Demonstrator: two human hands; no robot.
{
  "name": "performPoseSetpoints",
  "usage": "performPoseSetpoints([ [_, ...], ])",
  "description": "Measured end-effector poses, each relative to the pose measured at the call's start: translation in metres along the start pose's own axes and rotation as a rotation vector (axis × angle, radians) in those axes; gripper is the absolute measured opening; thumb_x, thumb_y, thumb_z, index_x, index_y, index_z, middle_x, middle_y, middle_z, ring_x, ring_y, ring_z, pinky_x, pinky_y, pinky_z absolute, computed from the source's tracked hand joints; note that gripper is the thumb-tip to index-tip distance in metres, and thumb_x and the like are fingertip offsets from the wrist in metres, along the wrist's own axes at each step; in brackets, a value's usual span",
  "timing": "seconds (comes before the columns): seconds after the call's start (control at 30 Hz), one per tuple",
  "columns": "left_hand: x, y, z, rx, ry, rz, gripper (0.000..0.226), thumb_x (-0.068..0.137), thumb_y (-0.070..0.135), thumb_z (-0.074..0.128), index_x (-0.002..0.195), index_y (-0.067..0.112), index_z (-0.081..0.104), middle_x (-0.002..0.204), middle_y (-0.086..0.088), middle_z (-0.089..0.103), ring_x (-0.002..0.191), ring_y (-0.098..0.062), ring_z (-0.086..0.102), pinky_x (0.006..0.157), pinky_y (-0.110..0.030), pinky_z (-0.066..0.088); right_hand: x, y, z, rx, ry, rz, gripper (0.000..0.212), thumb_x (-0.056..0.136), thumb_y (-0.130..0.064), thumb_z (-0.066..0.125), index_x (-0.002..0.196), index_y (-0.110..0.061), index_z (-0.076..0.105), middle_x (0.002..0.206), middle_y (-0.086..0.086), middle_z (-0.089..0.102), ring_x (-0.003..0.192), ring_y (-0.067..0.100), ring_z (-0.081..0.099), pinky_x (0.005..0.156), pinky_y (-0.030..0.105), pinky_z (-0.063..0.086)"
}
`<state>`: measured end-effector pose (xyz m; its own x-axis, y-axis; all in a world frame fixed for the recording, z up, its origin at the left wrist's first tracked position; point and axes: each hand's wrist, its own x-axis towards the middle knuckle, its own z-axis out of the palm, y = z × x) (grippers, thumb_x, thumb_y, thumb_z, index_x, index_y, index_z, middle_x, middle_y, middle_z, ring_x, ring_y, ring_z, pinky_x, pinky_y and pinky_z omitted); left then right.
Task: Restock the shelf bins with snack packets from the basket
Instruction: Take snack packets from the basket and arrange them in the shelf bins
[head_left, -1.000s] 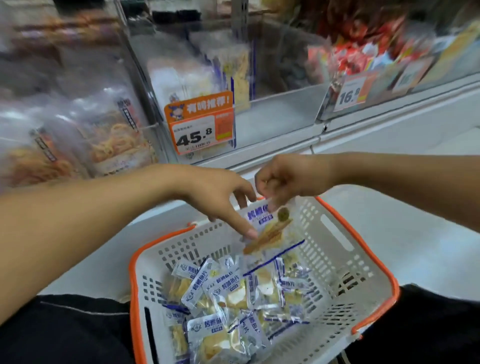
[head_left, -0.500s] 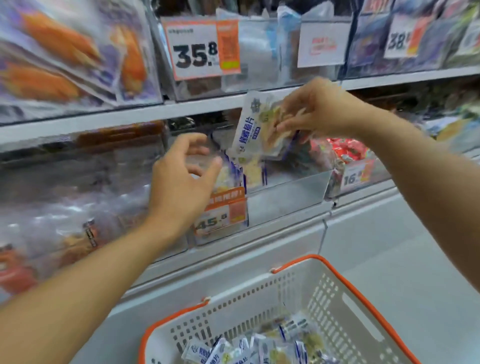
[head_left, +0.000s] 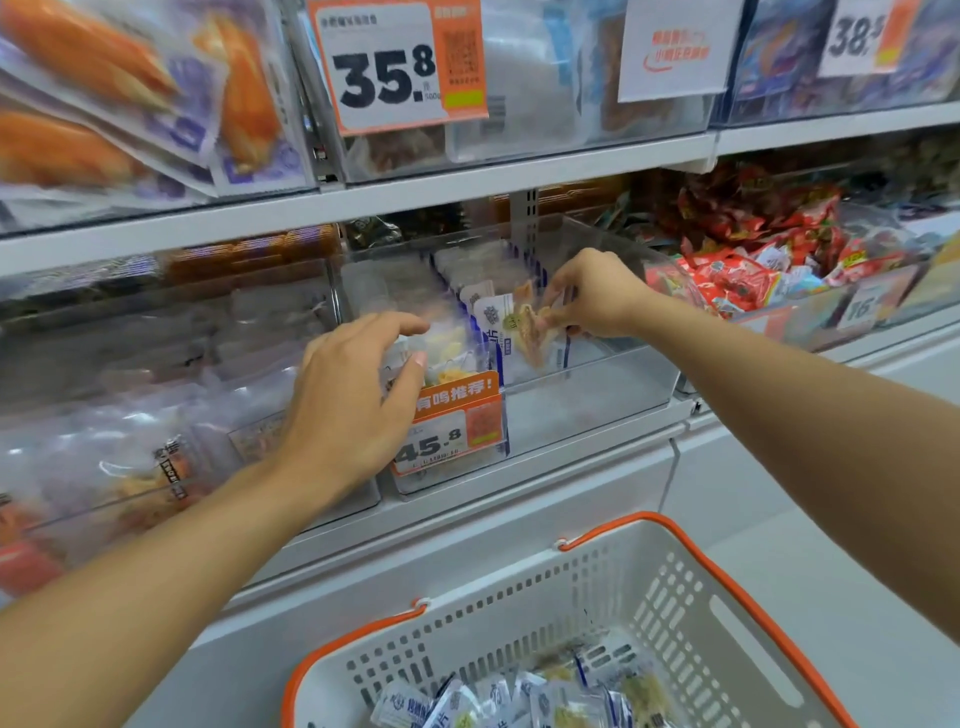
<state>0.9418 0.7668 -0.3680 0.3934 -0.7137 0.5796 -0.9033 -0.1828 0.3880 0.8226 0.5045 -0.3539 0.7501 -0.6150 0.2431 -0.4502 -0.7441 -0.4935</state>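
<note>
**Seating a packet at the front of the clear bin**

The shelf run (head_left: 467, 200) fills the upper half of the view, and the upper shelf edge overhangs the bins at 12 o'clock, so the only way in is from the front and slightly above. The clear bin (head_left: 597, 400) sits at centre, its front wall low and its right half bare, which leaves open room at 3 o'clock of the stacked row. The basket (head_left: 691, 561) waits at 6 o'clock, well below the shelf lip, with more snack packets (head_left: 524, 701) heaped in its bottom.

The left hand (head_left: 348, 405) reaches in at 9 o'clock of the bin, fingers spread and loosely curved over the front packets; whether it actually grasps one I cannot tell. The right hand (head_left: 597, 296) pinches the packet (head_left: 511, 338) by its upper corner, just over the bin's middle.

To do this well, I would lower the packet upright against the row (head_left: 483, 270) behind, using the left hand to keep the front packets from tipping. The price tag (head_left: 452, 421) clipped on the front wall is the nearest thing to snag.
</note>
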Motion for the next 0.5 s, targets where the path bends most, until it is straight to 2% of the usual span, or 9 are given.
performPoseSetpoints([
  [0.17,0.002,0.001,0.003,-0.031,-0.003,-0.016,0.029,0.094,0.032,0.051,0.120,0.023,0.063,0.119,0.007,0.065,0.113,-0.017,0.058,0.101,-0.052,0.045,0.005,0.001,0.014,0.147,0.077,0.094,0.028,0.076,-0.020,0.086,0.094,-0.001,0.073,0.088,0.009,0.072,0.072,0.017,0.071,0.062,0.035,0.063],
  [0.27,0.002,0.003,0.005,-0.042,-0.002,-0.024,0.033,0.093,0.035,0.046,0.120,0.024,0.062,0.118,0.008,0.064,0.112,-0.017,0.058,0.101,-0.052,0.044,0.006,0.000,0.019,0.230,0.087,0.119,0.029,0.076,-0.020,0.085,0.095,-0.003,0.071,0.093,0.010,0.073,0.077,0.019,0.073,0.065,0.038,0.063],
  [0.4,0.001,0.002,0.007,-0.071,0.030,-0.013,0.023,0.098,0.024,0.053,0.120,0.024,0.061,0.118,0.012,0.060,0.114,-0.014,0.055,0.102,-0.053,0.042,0.005,-0.001,0.022,0.254,0.121,0.160,0.036,0.074,-0.029,0.087,0.096,-0.008,0.068,0.093,0.005,0.072,0.080,0.018,0.071,0.064,0.037,0.062],
  [0.5,0.001,0.002,0.007,-0.094,0.035,0.013,0.023,0.098,0.021,0.054,0.120,0.023,0.061,0.115,0.016,0.055,0.113,-0.010,0.053,0.103,-0.053,0.042,0.005,0.001,0.018,0.155,0.192,0.177,0.042,0.068,-0.037,0.089,0.089,-0.012,0.063,0.084,0.002,0.067,0.074,0.018,0.065,0.059,0.029,0.050],
])
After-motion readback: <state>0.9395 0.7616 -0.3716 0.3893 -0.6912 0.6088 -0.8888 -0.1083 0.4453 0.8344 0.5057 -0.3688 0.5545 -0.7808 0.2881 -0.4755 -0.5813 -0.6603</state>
